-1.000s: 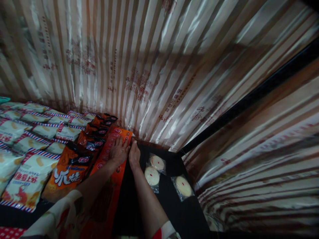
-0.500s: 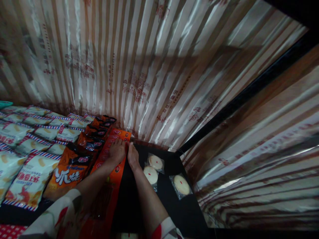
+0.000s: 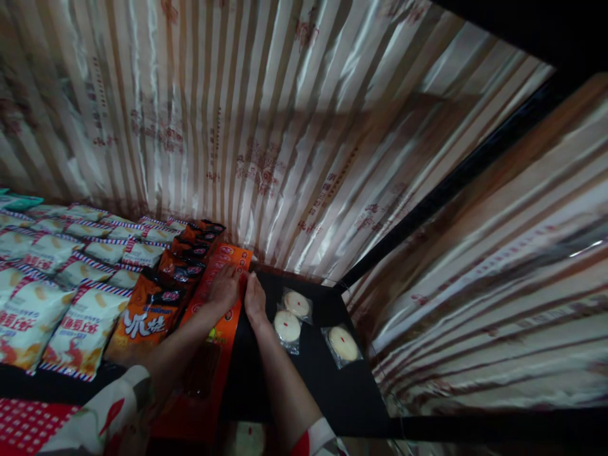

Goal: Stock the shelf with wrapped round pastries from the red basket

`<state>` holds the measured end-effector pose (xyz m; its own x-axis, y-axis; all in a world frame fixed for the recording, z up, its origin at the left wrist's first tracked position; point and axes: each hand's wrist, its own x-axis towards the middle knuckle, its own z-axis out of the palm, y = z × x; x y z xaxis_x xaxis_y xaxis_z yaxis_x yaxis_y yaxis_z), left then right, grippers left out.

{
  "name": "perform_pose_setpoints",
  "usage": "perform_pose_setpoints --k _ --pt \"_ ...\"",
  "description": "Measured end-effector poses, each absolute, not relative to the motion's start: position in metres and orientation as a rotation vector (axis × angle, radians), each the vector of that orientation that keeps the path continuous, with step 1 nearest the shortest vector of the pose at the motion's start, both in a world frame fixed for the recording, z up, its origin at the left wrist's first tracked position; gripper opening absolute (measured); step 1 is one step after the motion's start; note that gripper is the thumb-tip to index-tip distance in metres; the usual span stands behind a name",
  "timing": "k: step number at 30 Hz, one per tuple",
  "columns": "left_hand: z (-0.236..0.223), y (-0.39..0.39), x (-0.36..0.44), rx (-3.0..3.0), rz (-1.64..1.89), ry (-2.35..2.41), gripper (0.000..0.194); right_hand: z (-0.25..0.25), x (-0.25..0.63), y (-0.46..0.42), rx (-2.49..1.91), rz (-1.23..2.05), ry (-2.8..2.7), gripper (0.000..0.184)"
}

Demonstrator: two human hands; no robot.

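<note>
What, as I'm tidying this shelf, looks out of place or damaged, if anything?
The round wrapped pastries look scattered: two lie together, while the third sits apart, unlike the close rows of snack bags. No spill or damage shows.

We are seeing bags (image 3: 85, 329) lying left on the surface (image 3: 332, 392); packets (image 3: 227, 339) lying between them and wrapped rounds (image 3: 342, 343), right; sheeting (image 3: 266, 95) hanging behind.

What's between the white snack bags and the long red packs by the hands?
Orange snack bags lie between the white bags and the red packs, in the head view.
</note>
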<state>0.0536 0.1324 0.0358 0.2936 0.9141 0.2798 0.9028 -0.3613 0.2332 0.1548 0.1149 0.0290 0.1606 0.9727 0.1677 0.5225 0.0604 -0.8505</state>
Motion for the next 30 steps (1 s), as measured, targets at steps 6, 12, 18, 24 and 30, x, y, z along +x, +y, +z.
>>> perform_pose_setpoints --k 6,12,18,24,30 --pt "0.037 0.114 0.047 2.507 0.563 1.724 0.037 0.035 0.147 0.099 -1.566 0.626 -1.534 0.065" --pt "0.038 0.103 0.044 2.505 0.527 1.754 0.039 0.036 0.137 0.086 -1.58 0.729 -1.4 0.064" --pt "0.041 0.099 0.042 2.467 0.393 1.683 0.036 0.034 0.133 0.082 -1.501 0.886 -1.176 0.064" --pt "0.044 0.091 0.037 2.473 0.45 1.664 0.039 0.022 0.132 0.077 -1.398 0.919 -1.021 0.065" --pt "0.039 0.064 0.023 2.462 0.505 1.819 0.046 0.006 0.128 0.062 -1.34 0.917 -0.874 0.073"
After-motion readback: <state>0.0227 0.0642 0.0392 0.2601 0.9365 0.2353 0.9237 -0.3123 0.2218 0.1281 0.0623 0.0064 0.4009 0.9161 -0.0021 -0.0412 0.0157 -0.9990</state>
